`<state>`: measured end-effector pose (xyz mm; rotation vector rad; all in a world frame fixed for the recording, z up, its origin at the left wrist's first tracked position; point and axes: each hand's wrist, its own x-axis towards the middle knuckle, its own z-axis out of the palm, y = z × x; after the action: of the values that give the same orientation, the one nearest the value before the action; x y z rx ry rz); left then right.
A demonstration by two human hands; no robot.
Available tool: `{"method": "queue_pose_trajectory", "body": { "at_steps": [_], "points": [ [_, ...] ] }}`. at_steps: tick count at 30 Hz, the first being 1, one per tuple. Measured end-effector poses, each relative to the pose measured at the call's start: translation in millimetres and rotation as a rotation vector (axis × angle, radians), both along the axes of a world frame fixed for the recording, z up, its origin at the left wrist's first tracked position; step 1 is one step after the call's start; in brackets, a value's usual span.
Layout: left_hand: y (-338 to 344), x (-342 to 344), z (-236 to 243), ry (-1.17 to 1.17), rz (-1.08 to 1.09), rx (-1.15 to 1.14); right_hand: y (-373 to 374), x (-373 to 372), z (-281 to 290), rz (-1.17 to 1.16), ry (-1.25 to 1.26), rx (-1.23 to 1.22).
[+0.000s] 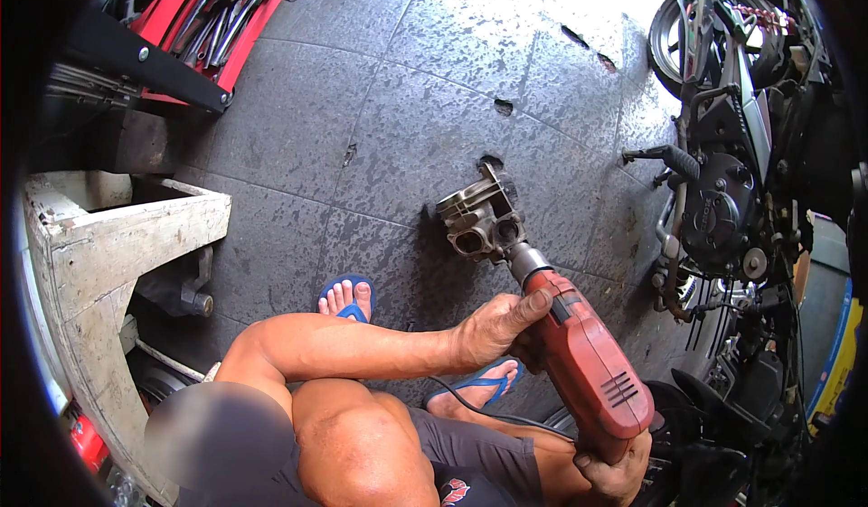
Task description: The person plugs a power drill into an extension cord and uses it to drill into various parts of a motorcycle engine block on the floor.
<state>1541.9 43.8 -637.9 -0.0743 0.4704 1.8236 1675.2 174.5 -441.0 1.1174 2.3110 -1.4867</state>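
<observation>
A red corded power drill [592, 362] slants across the lower right, its metal chuck [526, 261] pointing away and up to the left. Around the drill's front, just behind the chuck, my left hand [497, 326] is closed with the thumb on top; its other fingers are mostly hidden. My right hand [619, 471] grips the rear handle, partly covered by the drill body. The chuck meets a grey cast-metal engine part, likely a cylinder head [479, 218], on the dark tiled floor. Whatever bit sits in the chuck is hidden.
A partly stripped motorcycle [719, 200] stands at right, its footpeg jutting toward the middle. At upper left is a red tray of wrenches [217, 37]; below it stands a worn wooden bench [136, 236]. The drill's black cord [488, 409] runs by my sandalled foot.
</observation>
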Motion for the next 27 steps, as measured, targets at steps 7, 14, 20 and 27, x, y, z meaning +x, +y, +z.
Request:
{"method": "queue_pose_trajectory", "body": {
  "at_steps": [7, 14, 20, 27],
  "points": [
    [-2.5, -1.2, -0.3, 0.01, 0.007, -0.004, -1.6, -3.3, -1.8, 0.077, -0.037, -0.037],
    [0.0, -3.8, -0.9, 0.037, 0.036, -0.032, 9.7, -3.7, -4.3, 0.146, -0.093, -0.034],
    [-5.7, -3.3, -15.4, 0.077, -0.026, 0.08, -3.6, -11.5, 0.6, 0.099, -0.039, 0.025],
    [-10.9, -5.8, -2.8, 0.042, 0.019, -0.022, -6.9, -7.2, -5.4, 0.134, -0.066, 0.029]
  ]
}}
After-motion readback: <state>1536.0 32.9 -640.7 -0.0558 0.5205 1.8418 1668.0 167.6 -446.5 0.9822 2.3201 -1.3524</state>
